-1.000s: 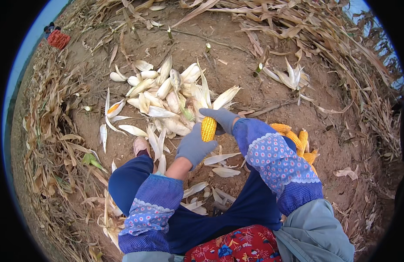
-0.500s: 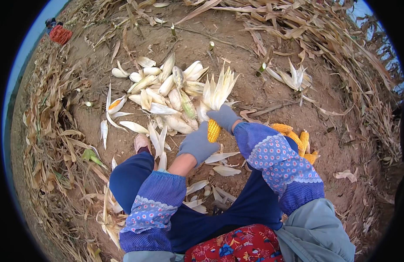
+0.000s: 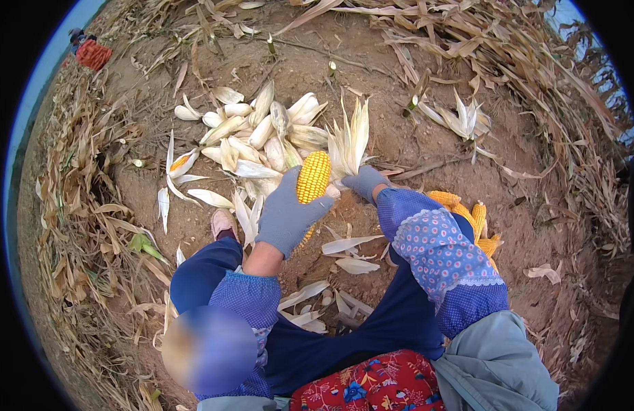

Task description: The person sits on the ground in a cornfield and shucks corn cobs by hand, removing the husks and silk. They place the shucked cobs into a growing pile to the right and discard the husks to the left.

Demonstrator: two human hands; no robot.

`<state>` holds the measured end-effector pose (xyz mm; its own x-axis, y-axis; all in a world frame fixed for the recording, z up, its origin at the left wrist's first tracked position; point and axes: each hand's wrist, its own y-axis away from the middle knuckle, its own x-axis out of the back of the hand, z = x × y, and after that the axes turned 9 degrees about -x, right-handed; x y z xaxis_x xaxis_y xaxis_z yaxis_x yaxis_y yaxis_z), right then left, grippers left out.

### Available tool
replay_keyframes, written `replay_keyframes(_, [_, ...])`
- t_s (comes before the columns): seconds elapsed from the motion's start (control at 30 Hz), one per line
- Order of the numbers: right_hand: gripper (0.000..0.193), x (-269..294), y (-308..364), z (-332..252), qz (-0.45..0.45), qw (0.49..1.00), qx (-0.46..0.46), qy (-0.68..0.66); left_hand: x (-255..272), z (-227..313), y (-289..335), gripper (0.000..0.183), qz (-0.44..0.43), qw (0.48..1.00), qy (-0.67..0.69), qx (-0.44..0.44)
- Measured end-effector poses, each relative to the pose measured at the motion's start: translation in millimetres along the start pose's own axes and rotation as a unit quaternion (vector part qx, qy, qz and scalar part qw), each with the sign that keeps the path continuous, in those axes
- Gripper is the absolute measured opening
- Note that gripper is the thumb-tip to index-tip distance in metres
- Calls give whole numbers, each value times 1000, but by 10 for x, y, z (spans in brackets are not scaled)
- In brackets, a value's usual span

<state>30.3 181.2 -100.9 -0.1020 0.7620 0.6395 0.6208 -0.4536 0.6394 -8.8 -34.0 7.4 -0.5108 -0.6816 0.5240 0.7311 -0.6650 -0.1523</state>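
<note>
My left hand (image 3: pixel 284 216), in a grey glove, is wrapped round a bare yellow corn cob (image 3: pixel 313 177); its upper part stands above the fingers and a bit of yellow shows below them. To its right, my right hand (image 3: pixel 365 183), also gloved in grey, is closed on the base of a pale corn husk (image 3: pixel 349 140) whose leaves fan upward. The cob and the husk appear apart. Just beyond my hands lies a pile of corn ears in their husks (image 3: pixel 262 130). Several husked yellow cobs (image 3: pixel 478 218) lie on the soil beside my right knee.
Loose husk leaves (image 3: pixel 357 265) are scattered between my legs. Cut stalk stubs (image 3: pixel 332 68) poke out of the brown soil. Dry stalks and leaves (image 3: pixel 77 226) heap up at the left, and more at the upper right. A red sack-like bundle (image 3: pixel 94 55) is far off at the upper left.
The cob has come away from the husk and moved up and left with my left hand, showing more of its length. My right hand has shifted slightly right with the husk.
</note>
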Motion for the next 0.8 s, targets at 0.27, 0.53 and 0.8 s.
replay_keyframes(0.27, [71, -972, 869, -275, -362, 931, -17, 52, 343, 235, -148, 39, 165, 873, 411, 204])
replay_keyframes(0.53, [69, -1611, 1133, -336, -423, 785, 218, 398, 315, 196, -153, 43, 156, 861, 431, 221])
replay_keyframes(0.8, [49, -908, 646, -570, -282, 839, 8, -465, 258, -64, -174, 48, 150, 931, 292, 159])
